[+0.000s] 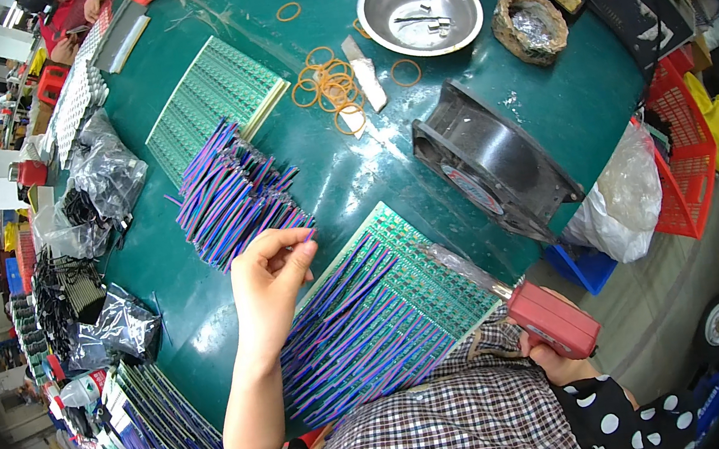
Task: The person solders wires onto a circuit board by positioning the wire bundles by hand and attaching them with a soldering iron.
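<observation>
While one wire (314, 233) is pinched between the thumb and first finger of the left hand (271, 278), a red tool (554, 323) with a metal tip is held in the right hand (556, 366). The right fingers seem to be wrapped around the tool, but most of them are hidden by it, so how hard they are pressed cannot be told. Only a purple end of the wire can be seen past the left fingertips.

A green board (441, 282) is laid at the near edge of the bench (584, 119). Its left and near part is covered by rows of blue and purple laid wires (349, 345); no wires are seen along its far right side. Whether the rows are stuck down cannot be told. The metal tip is held just beside the board's right corner.

Judged from this, wires are being put on the board one by one, and the step in hand seems to be getting one from the wire pile (236, 196), which is heaped toward the bench's left edge by a stack of green boards (216, 88).

For the next move, the wire's end would need to be brought to its spot on the board, lined up, and kept still while the tip is used there.
</observation>
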Motion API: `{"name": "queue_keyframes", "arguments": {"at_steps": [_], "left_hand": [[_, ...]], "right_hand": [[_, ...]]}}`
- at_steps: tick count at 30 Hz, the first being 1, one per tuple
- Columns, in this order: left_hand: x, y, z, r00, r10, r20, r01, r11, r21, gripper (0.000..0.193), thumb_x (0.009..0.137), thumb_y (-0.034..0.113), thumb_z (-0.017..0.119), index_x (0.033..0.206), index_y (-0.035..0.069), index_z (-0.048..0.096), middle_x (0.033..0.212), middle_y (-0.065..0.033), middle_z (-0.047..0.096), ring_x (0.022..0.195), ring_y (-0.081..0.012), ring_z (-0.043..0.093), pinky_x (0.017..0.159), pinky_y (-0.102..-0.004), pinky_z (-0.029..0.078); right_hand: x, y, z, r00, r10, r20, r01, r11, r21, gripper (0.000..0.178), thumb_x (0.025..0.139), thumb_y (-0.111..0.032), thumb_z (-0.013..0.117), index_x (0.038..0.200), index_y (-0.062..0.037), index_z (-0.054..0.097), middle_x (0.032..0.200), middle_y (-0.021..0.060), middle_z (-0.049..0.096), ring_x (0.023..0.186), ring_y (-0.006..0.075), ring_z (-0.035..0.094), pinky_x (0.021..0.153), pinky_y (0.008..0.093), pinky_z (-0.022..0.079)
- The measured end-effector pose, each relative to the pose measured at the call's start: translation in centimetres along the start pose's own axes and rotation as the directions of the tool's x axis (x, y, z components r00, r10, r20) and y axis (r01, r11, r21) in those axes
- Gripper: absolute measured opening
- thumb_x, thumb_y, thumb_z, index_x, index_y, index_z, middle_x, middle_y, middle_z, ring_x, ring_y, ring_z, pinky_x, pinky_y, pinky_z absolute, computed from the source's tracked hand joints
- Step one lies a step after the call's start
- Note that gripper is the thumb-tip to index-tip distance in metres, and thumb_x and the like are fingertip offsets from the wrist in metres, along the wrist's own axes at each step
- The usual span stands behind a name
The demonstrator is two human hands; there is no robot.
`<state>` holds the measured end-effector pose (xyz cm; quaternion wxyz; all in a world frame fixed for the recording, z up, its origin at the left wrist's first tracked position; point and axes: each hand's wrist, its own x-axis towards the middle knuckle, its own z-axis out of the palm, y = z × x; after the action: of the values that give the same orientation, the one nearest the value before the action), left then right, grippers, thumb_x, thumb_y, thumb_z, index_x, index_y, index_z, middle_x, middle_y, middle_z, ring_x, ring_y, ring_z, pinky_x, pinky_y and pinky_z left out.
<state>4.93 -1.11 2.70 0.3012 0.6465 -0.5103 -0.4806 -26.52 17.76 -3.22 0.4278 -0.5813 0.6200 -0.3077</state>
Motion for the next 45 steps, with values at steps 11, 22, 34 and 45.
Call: {"name": "queue_keyframes", "arguments": {"at_steps": [11,22,34,45], "left_hand": [[-3.5,-0.7,6.1,0.637,0.668,0.384,-0.724,0.348,0.596,0.027,0.070,0.003,0.064,0.097,-0.002,0.065,0.087,-0.0085,0.058,0.073,-0.0214,0.059,0.060,-0.0301,0.050],[-4.0,-1.5,7.0,0.573,0.696,0.434,-0.679,0.107,0.726,0.027,0.071,0.005,0.061,0.097,-0.004,0.066,0.088,-0.0087,0.060,0.074,-0.0180,0.060,0.060,-0.0244,0.050],[-3.9,-2.2,7.1,0.568,0.720,0.399,-0.665,0.117,0.737,0.027,0.071,0.004,0.061,0.096,-0.005,0.066,0.087,-0.0086,0.059,0.072,-0.0177,0.059,0.060,-0.0243,0.049],[-4.1,-1.5,7.0,0.602,0.675,0.426,-0.687,0.167,0.708,0.030,0.069,0.000,0.066,0.098,-0.006,0.064,0.088,-0.0123,0.057,0.072,-0.0225,0.059,0.058,-0.0297,0.050]], "right_hand": [[0.8,-1.4,-0.5,0.996,0.020,-0.090,0.015,0.928,0.372,0.072,0.072,-0.028,0.082,0.124,0.0107,0.051,0.083,0.0082,0.069,0.065,0.0148,0.067,0.061,0.0264,0.052],[0.9,-0.8,-0.7,0.999,0.035,0.000,-0.032,0.923,0.383,0.072,0.071,-0.031,0.083,0.122,0.0098,0.053,0.096,0.0132,0.069,0.068,0.0173,0.069,0.064,0.0267,0.054],[2.4,-1.0,-1.0,0.960,-0.277,0.048,0.272,0.958,0.096,0.069,0.069,-0.028,0.084,0.121,0.0074,0.054,0.113,0.0195,0.064,0.092,0.0289,0.069,0.077,0.0334,0.056],[3.1,-1.4,-0.7,0.923,-0.385,-0.005,0.385,0.921,0.057,0.069,0.068,-0.024,0.085,0.121,0.0079,0.054,0.104,0.0204,0.066,0.087,0.0307,0.069,0.076,0.0335,0.056]]}}
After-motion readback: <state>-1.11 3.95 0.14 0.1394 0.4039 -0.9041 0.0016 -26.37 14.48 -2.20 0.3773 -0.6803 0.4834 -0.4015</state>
